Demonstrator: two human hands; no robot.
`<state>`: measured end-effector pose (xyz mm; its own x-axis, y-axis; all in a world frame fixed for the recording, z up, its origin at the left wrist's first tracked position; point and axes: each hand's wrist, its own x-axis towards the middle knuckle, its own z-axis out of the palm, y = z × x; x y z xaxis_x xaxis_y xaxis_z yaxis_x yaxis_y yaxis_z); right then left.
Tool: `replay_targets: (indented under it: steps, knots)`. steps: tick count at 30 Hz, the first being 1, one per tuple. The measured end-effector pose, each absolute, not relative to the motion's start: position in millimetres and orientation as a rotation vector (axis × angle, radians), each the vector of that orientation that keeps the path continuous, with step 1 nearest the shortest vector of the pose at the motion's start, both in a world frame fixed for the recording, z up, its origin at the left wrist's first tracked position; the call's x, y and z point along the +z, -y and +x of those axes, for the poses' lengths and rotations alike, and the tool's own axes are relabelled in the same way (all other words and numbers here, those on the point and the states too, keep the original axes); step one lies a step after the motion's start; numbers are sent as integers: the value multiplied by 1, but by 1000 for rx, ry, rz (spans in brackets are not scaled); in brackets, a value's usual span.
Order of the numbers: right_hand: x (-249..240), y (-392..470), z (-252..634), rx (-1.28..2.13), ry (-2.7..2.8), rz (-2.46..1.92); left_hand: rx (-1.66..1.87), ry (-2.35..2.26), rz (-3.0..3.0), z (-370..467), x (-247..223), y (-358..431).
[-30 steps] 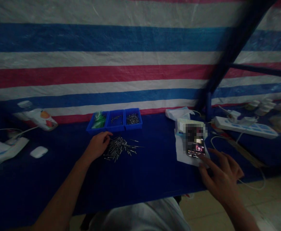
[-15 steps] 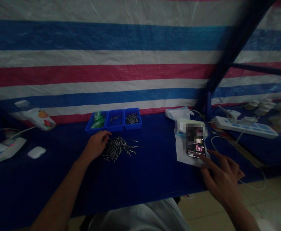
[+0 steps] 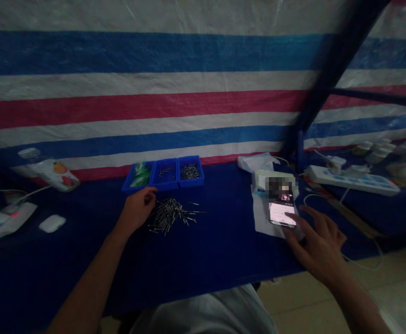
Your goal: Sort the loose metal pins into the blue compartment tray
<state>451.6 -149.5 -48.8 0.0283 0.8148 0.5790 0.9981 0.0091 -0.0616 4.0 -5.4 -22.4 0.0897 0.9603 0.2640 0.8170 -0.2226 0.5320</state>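
Through the head camera I see the right hand (image 3: 319, 243) near the desk's (image 3: 203, 260) front edge, toward its right end. Its fingers are spread and grip nothing I can see; the index fingertip overlaps the lit lower screen of a smartphone (image 3: 281, 214), though I can't tell whether it presses. The phone sits over white paper (image 3: 260, 218), inward from that front edge.

The left hand (image 3: 138, 211) rests left of the desk's middle, fingers loosely curled; I can't tell whether they hold anything. Just beside it lies a loose pile of thin metal pins (image 3: 168, 215). Behind, near the desk's back edge, three blue bins (image 3: 166, 187) stand side by side: green plastic (image 3: 141, 175) in the left, a few pins in the middle, many small metal pieces (image 3: 190, 171) in the right.
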Motion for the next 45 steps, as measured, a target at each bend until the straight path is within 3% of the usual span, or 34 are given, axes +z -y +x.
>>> replay_targets:
  steps: [45]
  knots:
    - [-49, 145, 450, -604, 1762, -1786, 849, -1794, 2087, 7, -14, 8]
